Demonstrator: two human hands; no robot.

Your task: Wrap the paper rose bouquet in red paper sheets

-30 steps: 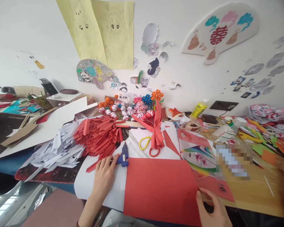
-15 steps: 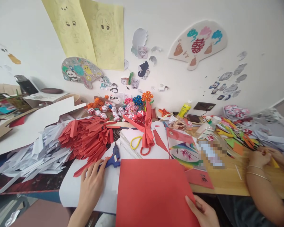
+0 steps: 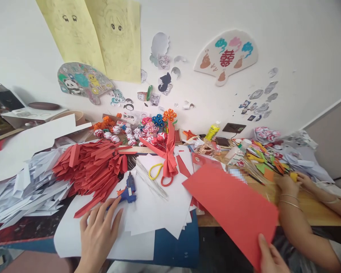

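Observation:
My right hand (image 3: 270,254) pinches the lower corner of a red sheet of paper (image 3: 233,208) and holds it tilted above the table's right part. My left hand (image 3: 100,227) lies palm down with its fingers spread, over white paper near the handle of a blue glue gun (image 3: 128,191). The tips of that hand's fingers are close to the glue gun, and I cannot tell if they touch it. Behind the glue gun lies a heap of folded red paper strips (image 3: 91,167). A folded red paper piece (image 3: 169,159) rests by yellow and red handle loops.
White paper strips (image 3: 31,185) are heaped at the left. Paper flowers (image 3: 147,127) stand along the wall. White sheets (image 3: 159,212) cover the table's middle. At the right, a co-worker's hands (image 3: 288,185) hold something yellow beside colourful scraps and a bottle (image 3: 213,131).
The red paper has moved right and tilted in my right hand, uncovering white sheets and the blue table edge. My left hand stays by the glue gun. The view has shifted right.

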